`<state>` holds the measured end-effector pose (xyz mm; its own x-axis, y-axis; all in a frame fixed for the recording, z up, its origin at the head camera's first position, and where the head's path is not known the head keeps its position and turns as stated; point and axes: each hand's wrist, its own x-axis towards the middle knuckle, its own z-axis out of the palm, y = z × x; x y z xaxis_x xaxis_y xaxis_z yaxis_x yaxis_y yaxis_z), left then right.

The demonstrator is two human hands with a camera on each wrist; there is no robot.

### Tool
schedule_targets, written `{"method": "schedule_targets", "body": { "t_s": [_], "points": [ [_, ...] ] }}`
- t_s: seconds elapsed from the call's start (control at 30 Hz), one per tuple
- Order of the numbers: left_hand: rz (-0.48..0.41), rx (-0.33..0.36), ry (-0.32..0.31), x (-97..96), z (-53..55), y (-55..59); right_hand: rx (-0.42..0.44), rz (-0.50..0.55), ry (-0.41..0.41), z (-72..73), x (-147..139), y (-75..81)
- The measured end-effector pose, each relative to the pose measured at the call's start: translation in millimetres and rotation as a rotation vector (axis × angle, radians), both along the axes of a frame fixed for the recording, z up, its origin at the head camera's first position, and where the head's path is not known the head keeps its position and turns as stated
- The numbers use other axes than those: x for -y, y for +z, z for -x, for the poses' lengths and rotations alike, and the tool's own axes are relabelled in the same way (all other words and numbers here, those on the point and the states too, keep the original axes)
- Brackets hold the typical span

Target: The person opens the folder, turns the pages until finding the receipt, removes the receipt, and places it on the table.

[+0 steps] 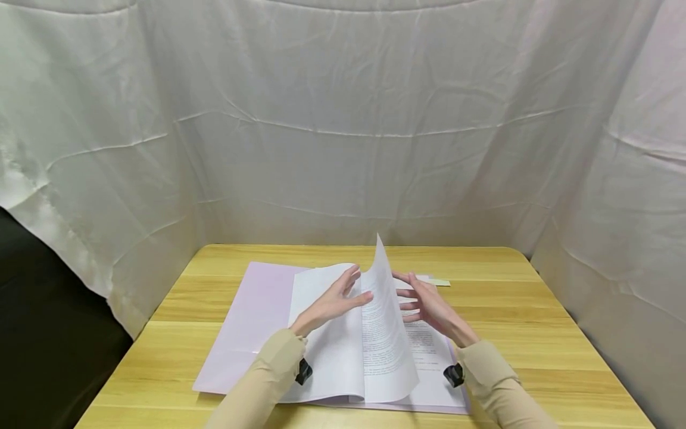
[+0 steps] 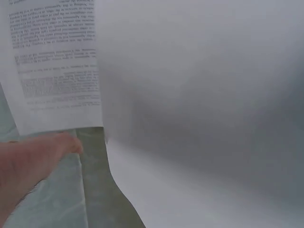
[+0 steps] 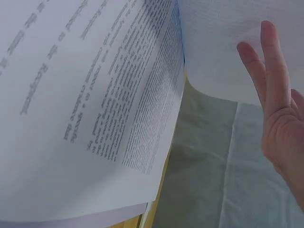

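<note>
A lilac folder point(image 1: 262, 310) lies opened out on the table with a stack of printed sheets in it. One printed page point(image 1: 383, 322) stands up from the middle and curves towards the right. On its left side is my left hand point(image 1: 333, 301), thumb stretched to the page and fingers loosely bent over the blank-looking left sheet point(image 1: 332, 357). My right hand point(image 1: 433, 305) is on the page's other side, fingers spread and fairly straight, their tips at or just behind it. In the right wrist view, those fingers point(image 3: 275, 71) appear before a pale sheet. Beneath lies another printed sheet point(image 1: 429, 357).
A pale green strip point(image 1: 440, 282) sticks out past the sheets at the upper right. The wooden table point(image 1: 536, 333) is bordered by a grey-white cloth point(image 1: 348, 149) at the back and sides. Dark material point(image 1: 48, 333) shows at the far left.
</note>
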<state>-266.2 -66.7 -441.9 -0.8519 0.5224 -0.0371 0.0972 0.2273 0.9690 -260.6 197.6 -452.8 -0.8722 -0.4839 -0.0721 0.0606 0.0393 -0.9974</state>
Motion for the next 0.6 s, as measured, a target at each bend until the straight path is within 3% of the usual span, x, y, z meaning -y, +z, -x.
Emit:
{"method": "schedule_targets", "body": {
  "t_s": [0.27, 0.6],
  "points": [
    [-0.075, 0.039, -0.024, -11.8, 1.4, 6.5, -0.01, 0.038, 0.062, -0.6, 5.3, 4.5],
    [-0.144, 0.043, 0.003, -19.5, 3.4, 10.4, -0.014, 0.039, 0.091, -1.2, 10.2, 6.0]
  ]
}}
